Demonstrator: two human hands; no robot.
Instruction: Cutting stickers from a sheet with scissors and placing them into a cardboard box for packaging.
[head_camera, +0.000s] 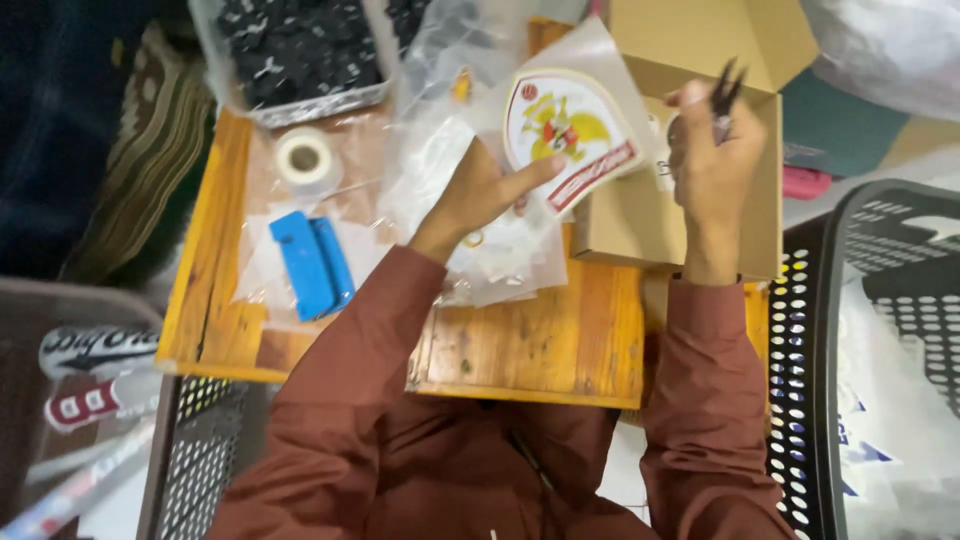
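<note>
My left hand (478, 190) holds up a shield-shaped embroidered patch (565, 135), white with a yellow bird and a red band, inside a clear plastic sleeve. My right hand (712, 160) is raised over an open cardboard box (690, 215) and grips a dark thin tool (725, 92), perhaps tweezers or small scissors, pointing upward. Both arms wear reddish-brown sleeves. The patch sits above a small wooden table (540, 345).
On the table lie a blue stapler-like tool (310, 262), a roll of white tape (303, 158), and clear plastic bags (440, 150). A tray of small black pieces (300, 50) stands at the back. A black perforated basket (880, 330) sits to the right, another (200, 440) at lower left.
</note>
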